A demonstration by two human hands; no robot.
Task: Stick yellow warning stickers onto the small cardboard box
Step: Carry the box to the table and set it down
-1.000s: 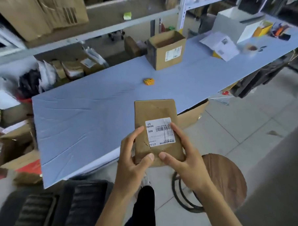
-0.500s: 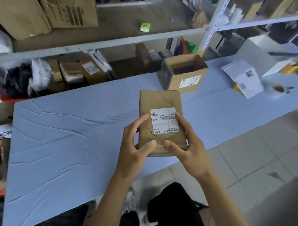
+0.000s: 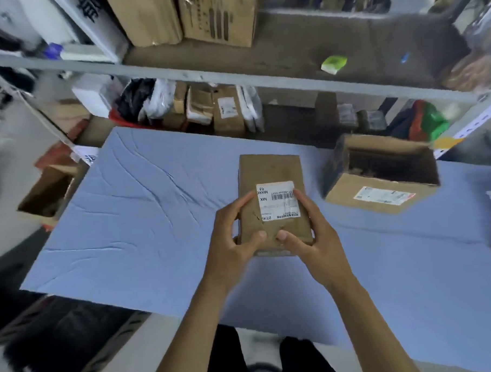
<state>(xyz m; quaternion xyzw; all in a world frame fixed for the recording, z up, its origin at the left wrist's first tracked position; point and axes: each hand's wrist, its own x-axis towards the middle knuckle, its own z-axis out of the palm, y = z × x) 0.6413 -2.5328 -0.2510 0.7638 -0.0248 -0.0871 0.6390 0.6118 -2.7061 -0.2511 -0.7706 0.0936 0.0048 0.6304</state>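
A small flat cardboard box [image 3: 269,170] with a white barcode label [image 3: 277,200] on its top face is held over the blue table [image 3: 144,218]. My left hand [image 3: 232,239] grips its near left corner, thumb on top. My right hand [image 3: 311,239] grips its near right corner, thumb on top, index finger along the label's right edge. No yellow sticker shows on the box or anywhere in this view.
An open cardboard box [image 3: 379,174] with a label on its side stands on the table to the right. Behind the table runs metal shelving [image 3: 234,79] packed with parcels and cartons. Another open box [image 3: 47,191] sits left of the table.
The view has swung left and closer to the table. Both hands carried the small box forward, from over the floor to over the table. The yellow item on the table has left the view.
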